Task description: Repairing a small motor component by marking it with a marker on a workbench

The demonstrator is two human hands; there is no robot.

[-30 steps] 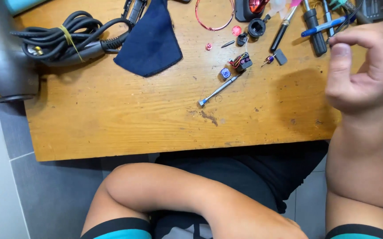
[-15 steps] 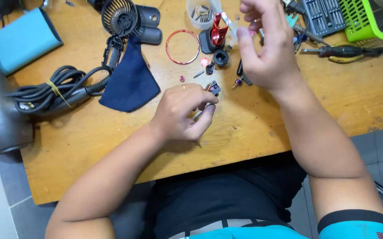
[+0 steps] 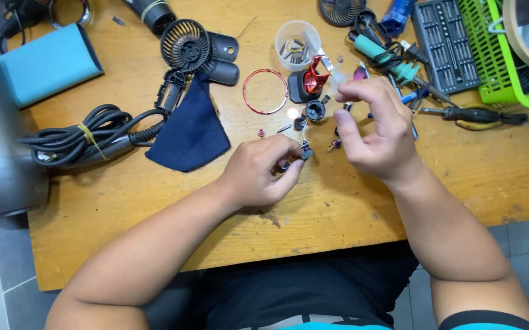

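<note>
My left hand (image 3: 258, 174) pinches a small motor (image 3: 304, 151), light, hard and fiddly, by its sides; my right hand (image 3: 371, 131) hovers half-curled, seemingly empty.

A wooden table (image 3: 154, 201) carries a dark cloth (image 3: 192, 131), coiled cable (image 3: 87, 137) and green basket (image 3: 490, 55).

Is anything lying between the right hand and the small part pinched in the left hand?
Nothing visible. The left hand pinches a small dark part at its fingertips; the right hand hangs just beside it over bare wood. A tiny screw-like piece lies near the right fingers, not in the gap.
</note>
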